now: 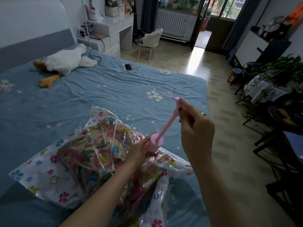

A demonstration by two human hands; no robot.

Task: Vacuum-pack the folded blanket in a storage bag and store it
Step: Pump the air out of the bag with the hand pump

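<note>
A clear storage bag (pixel 49 174) printed with coloured flowers lies on the blue bed (pixel 114 89) in front of me. Inside it sits the folded floral blanket (pixel 91 153). A pink hand pump (pixel 155 143) stands on the bag's right part. My left hand (pixel 139 149) grips the pump's round barrel. My right hand (pixel 195 128) holds the pump's handle (pixel 176 102), raised up and to the right, so the pink rod is drawn far out of the barrel.
A white plush goose (pixel 65 61) lies near the headboard and a dark phone (pixel 128 67) lies on the far side of the bed. Right of the bed is tiled floor, then dark chairs (pixel 282 153) and plants (pixel 282 69). A white desk (pixel 113 28) stands behind.
</note>
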